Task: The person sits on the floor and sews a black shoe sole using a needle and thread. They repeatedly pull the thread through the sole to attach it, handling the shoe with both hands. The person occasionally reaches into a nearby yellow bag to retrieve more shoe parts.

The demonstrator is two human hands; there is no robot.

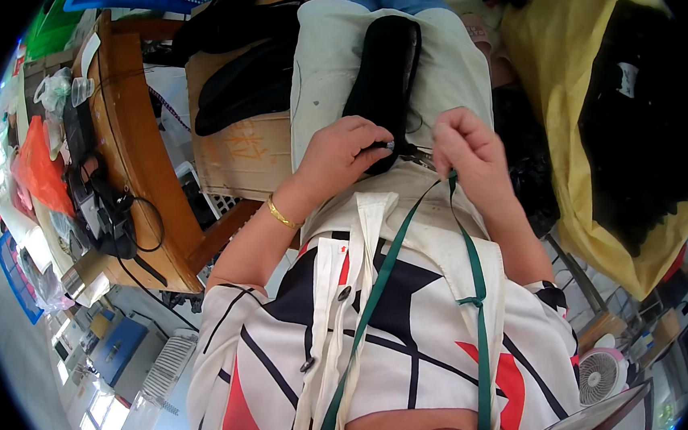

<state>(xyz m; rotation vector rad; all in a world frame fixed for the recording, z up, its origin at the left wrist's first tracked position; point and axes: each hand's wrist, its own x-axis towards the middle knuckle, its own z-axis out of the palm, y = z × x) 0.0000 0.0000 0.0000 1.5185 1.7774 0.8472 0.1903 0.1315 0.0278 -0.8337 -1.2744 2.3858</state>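
Note:
A long black shoe-shaped cloth piece [377,71] lies across my lap on a pale apron [452,73]. At its near end my left hand [347,152] pinches the edge between thumb and fingers, with a small light spot at the fingertips. Just right of the piece, my right hand [471,150] is raised with its fingers curled closed. Whatever that hand holds is too small to make out. Between the two hands lies a small dark metallic thing [416,157], partly hidden. A green cord [392,260] runs from my neck down to near my right hand.
More black shoe-shaped pieces [245,85] rest on a cardboard box [246,154] at my left. Beside it stands a wooden table [132,143] with bags and a black cable. To my right is a yellow sack [572,189] of black pieces. A fan [603,374] stands lower right.

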